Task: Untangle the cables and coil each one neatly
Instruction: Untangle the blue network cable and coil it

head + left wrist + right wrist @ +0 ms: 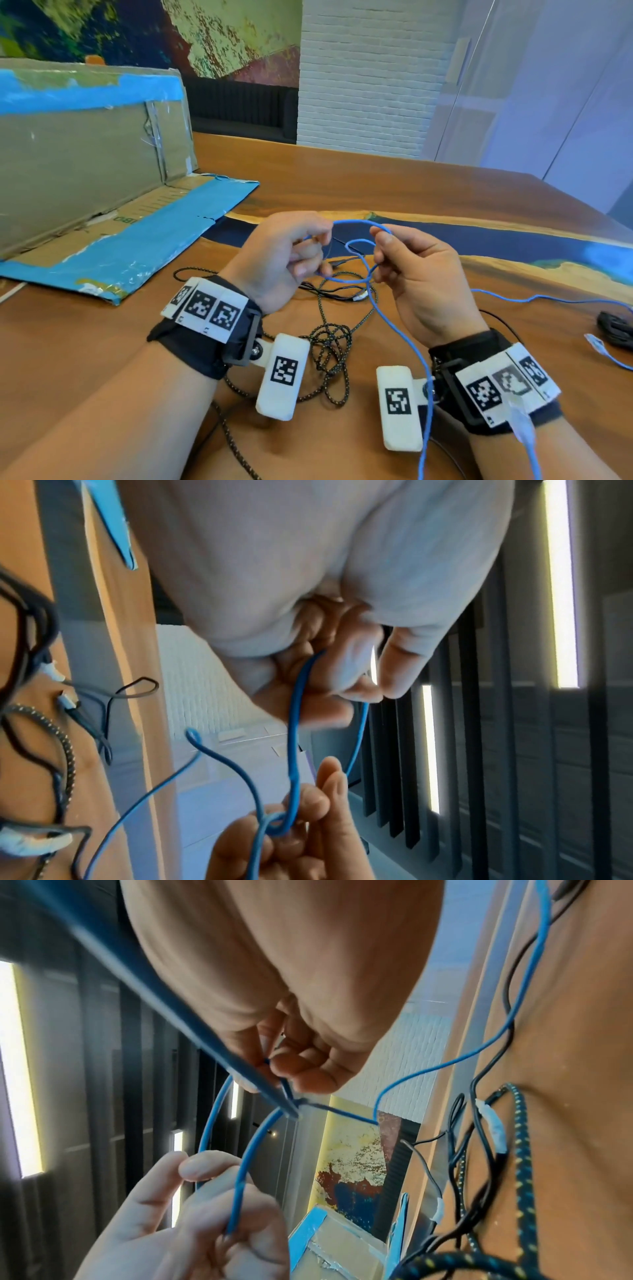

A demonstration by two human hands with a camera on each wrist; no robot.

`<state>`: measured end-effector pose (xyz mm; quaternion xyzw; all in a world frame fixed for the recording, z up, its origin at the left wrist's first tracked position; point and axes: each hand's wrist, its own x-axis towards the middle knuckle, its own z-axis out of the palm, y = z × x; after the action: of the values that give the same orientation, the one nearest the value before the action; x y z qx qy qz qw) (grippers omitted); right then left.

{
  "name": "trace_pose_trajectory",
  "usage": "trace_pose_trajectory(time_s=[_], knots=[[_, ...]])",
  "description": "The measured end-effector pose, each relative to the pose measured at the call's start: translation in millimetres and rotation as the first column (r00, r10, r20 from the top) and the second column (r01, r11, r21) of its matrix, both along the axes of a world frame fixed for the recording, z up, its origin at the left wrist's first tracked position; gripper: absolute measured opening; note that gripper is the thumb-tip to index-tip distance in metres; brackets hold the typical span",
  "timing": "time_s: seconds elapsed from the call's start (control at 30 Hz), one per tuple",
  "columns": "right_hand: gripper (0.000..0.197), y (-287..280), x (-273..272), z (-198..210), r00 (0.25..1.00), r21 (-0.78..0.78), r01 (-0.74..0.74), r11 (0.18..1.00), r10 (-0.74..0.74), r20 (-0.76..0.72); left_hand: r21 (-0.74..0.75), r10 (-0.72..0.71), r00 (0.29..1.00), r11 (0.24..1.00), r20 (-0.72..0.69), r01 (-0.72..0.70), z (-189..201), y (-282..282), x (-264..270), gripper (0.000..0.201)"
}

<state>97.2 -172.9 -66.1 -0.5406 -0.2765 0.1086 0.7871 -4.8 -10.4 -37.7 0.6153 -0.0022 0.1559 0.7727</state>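
Both hands hold a thin blue cable [352, 222] above the wooden table [445, 192]. My left hand [322, 240] pinches one side of a raised loop between thumb and fingers. Facing it, my right hand [380, 255] pinches the spot where the blue cable [294, 723] crosses itself. In the right wrist view the blue cable [247, 1156] arcs from my right hand [281, 1074] down into my left hand [219, 1199]. Its slack runs past my right wrist and off to the right. Under the hands, a black braided cable [346, 346] lies tangled with a thin black cable [325, 292].
A flattened cardboard box with blue tape [102, 192] stands and lies at the left of the table. A clear plug of the blue cable [594, 342] and a dark object [616, 329] lie at the right edge. Bare wood stretches behind the hands.
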Motion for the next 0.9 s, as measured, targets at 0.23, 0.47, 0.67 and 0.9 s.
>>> trace_pose_trajectory(time_s=[0.23, 0.47, 0.67, 0.9], knots=[[0.008, 1, -1, -3, 0.999, -0.066, -0.025, 0.998, 0.023, -0.029, -0.222, -0.098, 0.992, 0.969, 0.075, 0.112, -1, 0, 2, 0.011], [0.011, 0, -6, 1, 0.96, 0.128, -0.201, 0.971, 0.221, -0.17, -0.084, -0.092, 0.987, 0.991, 0.133, 0.103, -11, 1, 8, 0.049], [0.018, 0, -7, 4, 0.947, 0.265, -0.177, 0.948, 0.237, -0.218, 0.169, -0.041, 0.997, 0.984, -0.06, 0.051, -21, -5, 15, 0.026], [0.022, 1, -2, -6, 0.988, 0.009, -0.145, 0.989, 0.145, -0.045, 0.283, 0.052, 0.993, 0.959, -0.106, -0.02, -22, -9, 16, 0.015]])
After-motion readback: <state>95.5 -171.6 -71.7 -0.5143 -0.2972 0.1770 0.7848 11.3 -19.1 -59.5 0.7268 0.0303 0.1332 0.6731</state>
